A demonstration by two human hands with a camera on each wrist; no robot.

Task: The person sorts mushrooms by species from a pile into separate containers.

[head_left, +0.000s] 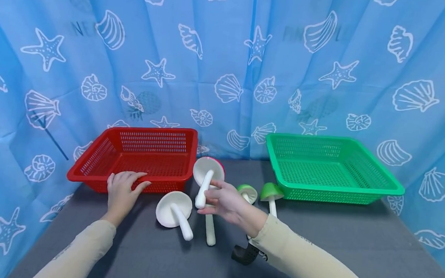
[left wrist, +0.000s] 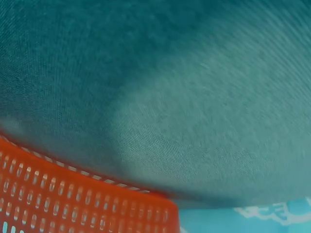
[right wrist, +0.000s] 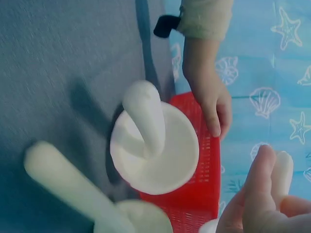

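My right hand [head_left: 226, 201] holds a toy mushroom [head_left: 205, 170] by its white stem, the pale cap underside with a pink-red edge facing me. In the right wrist view, that stem [right wrist: 283, 172] shows between the fingers. My left hand [head_left: 121, 192] grips the front rim of the red basket [head_left: 132, 179], thumb in front and fingers over the top. Between the hands another mushroom [head_left: 174, 208] lies cap down, stem angled toward me. Below the held one, a further mushroom's stem [head_left: 210, 232] shows, its cap mostly hidden.
Two green-capped mushrooms, one [head_left: 247, 193] partly behind my right hand and one [head_left: 272, 192] beside it, lie near the green basket [head_left: 337, 193] at the right. A blue shell-print curtain [head_left: 227, 62] hangs behind the grey table [head_left: 142, 261]. A black device [head_left: 244, 256] sits at my right wrist.
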